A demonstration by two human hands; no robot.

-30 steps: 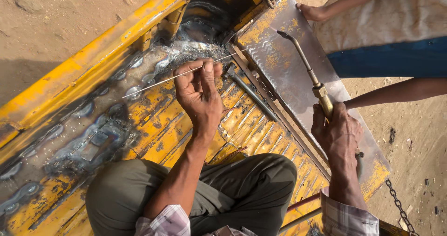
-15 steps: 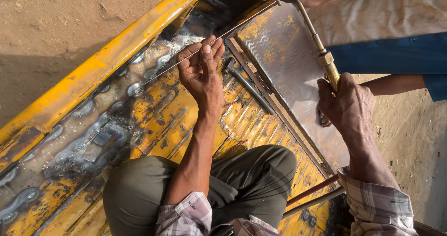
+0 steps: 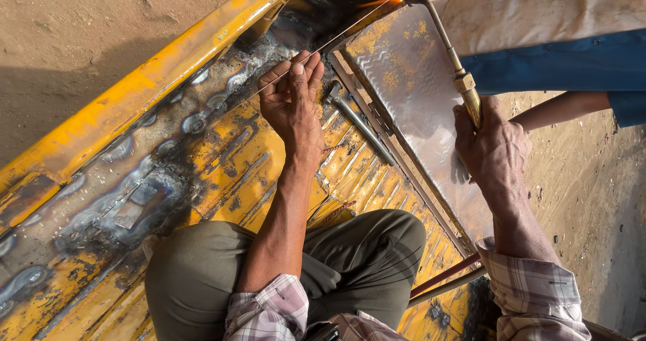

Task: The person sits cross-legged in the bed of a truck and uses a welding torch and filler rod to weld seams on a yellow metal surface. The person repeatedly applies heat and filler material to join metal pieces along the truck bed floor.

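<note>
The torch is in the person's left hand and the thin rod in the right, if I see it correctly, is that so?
Not quite: the head view shows the torch in the right hand and the thin rod in the left hand.

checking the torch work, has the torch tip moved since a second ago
Yes: the torch tip has moved up along the shiny metal sheet to its top corner, held by the right hand.

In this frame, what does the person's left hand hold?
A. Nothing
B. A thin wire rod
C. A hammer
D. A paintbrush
B: the left hand pinches a thin wire rod whose far end reaches the glowing flame at the torch tip, while the right hand grips the torch.
</note>
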